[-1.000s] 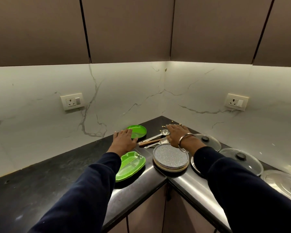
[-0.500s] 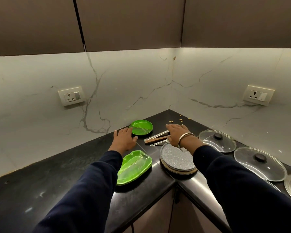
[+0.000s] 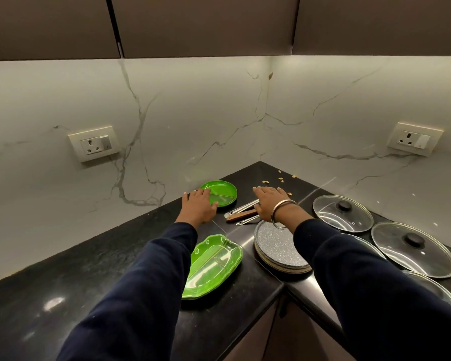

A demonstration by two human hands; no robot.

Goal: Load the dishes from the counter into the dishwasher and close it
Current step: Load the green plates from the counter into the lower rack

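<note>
Both hands reach to the back corner of the black counter (image 3: 63,282). The left hand (image 3: 197,208) lies flat, fingers spread, its fingertips on the near rim of the round green plate (image 3: 220,192). The right hand (image 3: 268,203) rests palm-down over the utensils (image 3: 241,213), fingers straight, gripping nothing. That plate looks like light, stiff plastic, probably slick on the stone; a thumb over the rim with fingers slid underneath should lift it. The utensils call for their handles.
</note>
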